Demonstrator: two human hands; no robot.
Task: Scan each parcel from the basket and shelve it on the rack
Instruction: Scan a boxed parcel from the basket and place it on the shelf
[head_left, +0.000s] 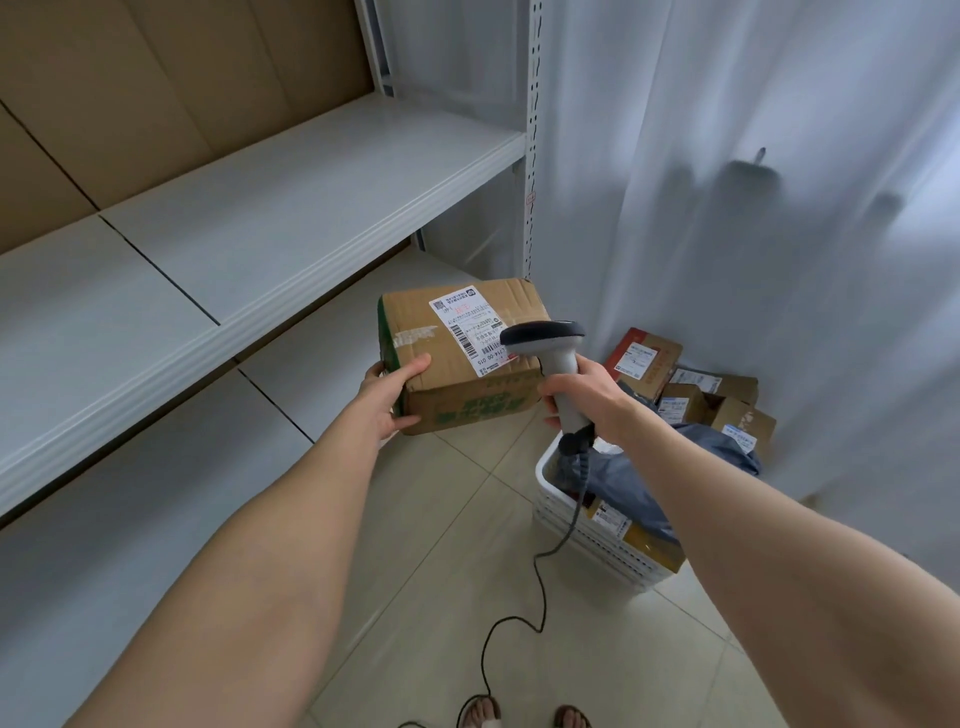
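Pale square floor tiles (441, 597) run up to a white metal rack (291, 208) on the left, its bare shelves backed with brown cardboard sheets (156, 93). A sheer white curtain (727, 156) closes the right side. Dark shapes (748, 171) behind it are too blurred to name.

The left hand (387, 397) grips the near left corner of a brown cardboard parcel with a white shipping label (462, 364), thumb on top, in the air in front of the lower shelf. The right hand (582, 395) is wrapped round the handle of a grey-and-black handheld scanner (550, 348), whose head is just over the label.

A black cable (540, 587) trails to the floor. The right forearm hides part of a white slatted plastic basket (571, 525) of more cardboard parcels (691, 400) and a grey plastic mailer (639, 483). Two sandalled feet (480, 714) are cut off at the bottom edge.
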